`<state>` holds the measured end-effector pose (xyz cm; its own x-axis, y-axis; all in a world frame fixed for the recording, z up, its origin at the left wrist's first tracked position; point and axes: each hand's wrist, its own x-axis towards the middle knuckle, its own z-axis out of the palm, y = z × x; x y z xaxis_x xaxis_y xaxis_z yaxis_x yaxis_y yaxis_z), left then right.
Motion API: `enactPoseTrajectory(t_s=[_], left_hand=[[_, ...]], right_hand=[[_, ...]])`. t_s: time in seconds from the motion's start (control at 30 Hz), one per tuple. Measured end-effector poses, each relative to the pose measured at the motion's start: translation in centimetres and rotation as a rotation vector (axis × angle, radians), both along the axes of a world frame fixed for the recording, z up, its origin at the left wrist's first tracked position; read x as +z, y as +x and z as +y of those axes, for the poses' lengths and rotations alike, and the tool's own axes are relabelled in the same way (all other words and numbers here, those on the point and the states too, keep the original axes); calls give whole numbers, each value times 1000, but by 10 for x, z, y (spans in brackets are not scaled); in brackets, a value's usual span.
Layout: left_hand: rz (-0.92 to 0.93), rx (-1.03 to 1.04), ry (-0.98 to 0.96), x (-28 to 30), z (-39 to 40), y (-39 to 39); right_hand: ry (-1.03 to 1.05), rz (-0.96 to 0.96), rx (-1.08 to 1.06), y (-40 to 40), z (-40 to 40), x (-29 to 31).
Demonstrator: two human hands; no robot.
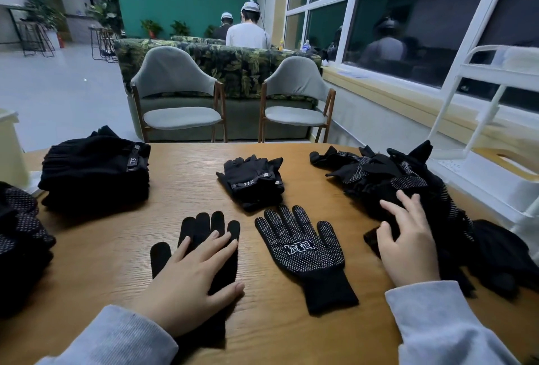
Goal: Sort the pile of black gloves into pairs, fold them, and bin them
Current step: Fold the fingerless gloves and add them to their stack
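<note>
A pale container (10, 143) stands far beyond the left hand (186, 283) at the frame's edge, cut off, so what it holds cannot be seen. A white wire rack (478, 119) rises beyond the right hand (408, 245); a pale wooden tray (507, 160) sits on one of its shelves, its contents hidden.

On the wooden table (186, 189), the left hand lies flat with straight, spread fingers on a plain black knit glove (201, 236) laid palm-down, covering its cuff. Just to that hand's right, between both hands, lies a dotted black glove (303, 251), palm up, white grip dots over its fingers and palm, a white boxed label at the centre and a ribbed cuff pointing toward the person. The two gloves lie apart.

The right hand rests with loosely extended fingers on the unsorted glove pile (408, 183), a tangle of black knit and dotted fabric that runs off past the hand's far side; single gloves in it are hard to tell apart. Whether the fingers pinch anything cannot be told.

Beyond the gap between the hands sits a small folded stack of gloves (253, 181) with a strap label. Beyond the left hand is a taller folded stack (96, 172), and left of that hand more dotted gloves (20, 230) are cut off by the frame. Grey sleeves cover both wrists.
</note>
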<state>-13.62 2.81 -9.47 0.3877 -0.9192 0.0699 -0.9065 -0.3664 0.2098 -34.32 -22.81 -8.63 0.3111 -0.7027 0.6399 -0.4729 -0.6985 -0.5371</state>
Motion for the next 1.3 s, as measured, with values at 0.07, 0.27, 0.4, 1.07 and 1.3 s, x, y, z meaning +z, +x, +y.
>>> enactPoseTrajectory(t_s=[0.07,0.27,0.4,1.07,1.3], left_hand=[[-29,10,20,-1,-2,-4],[-40,12,50,-3,-9,-6],[-9,37,5,-1,-15,-9],[-4,189,-126,-7,-32,-23],[146,47,-226,-3,-25,-21]], right_hand=[[15,30,-42,-4,-4,-2],[7,64,-101,1,-13,-2],[-38,81,-156,14,-22,5],[330,45,-366,-3,-44,6],[342,43,-349,-6,-42,5]])
